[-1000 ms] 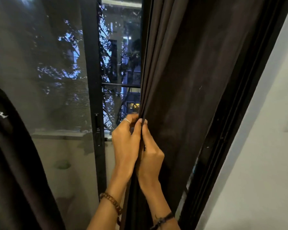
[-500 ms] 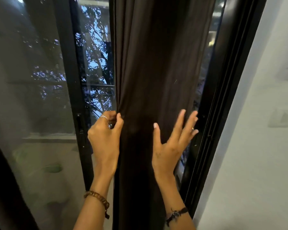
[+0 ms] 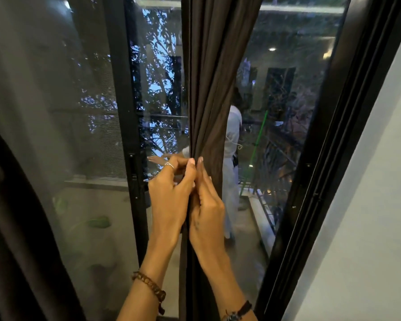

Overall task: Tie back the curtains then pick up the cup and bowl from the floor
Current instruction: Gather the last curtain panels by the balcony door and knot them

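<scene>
At the glass door, I squeeze the dark curtain (image 3: 214, 93) into a narrow rope of folds, my left hand (image 3: 169, 200) and right hand (image 3: 206, 212) pressed against each other around it. My left fingers curl in to pinch the gathered cloth from the left side; my right hand grips the same bundle from the right, thumb up along the folds. The curtain hangs between the black door frame (image 3: 125, 126) on the left and the frame beside the white wall (image 3: 370, 205) on the right, with bare glass on either side of it.

I see no tie-back, cord or hook in view, so I judge the gathering done and the tying not yet started. The risk lies there: if I free one hand to reach for a tie, the remaining pinch may be too light and the folds could spill open again. A loose outer pleat on the right could also slip out of the bundle. A second dark curtain (image 3: 21, 228) hangs at the near left and looks untied. The cup and bowl are out of sight, somewhere on the floor below the view, so stepping back blind could knock them.
</scene>
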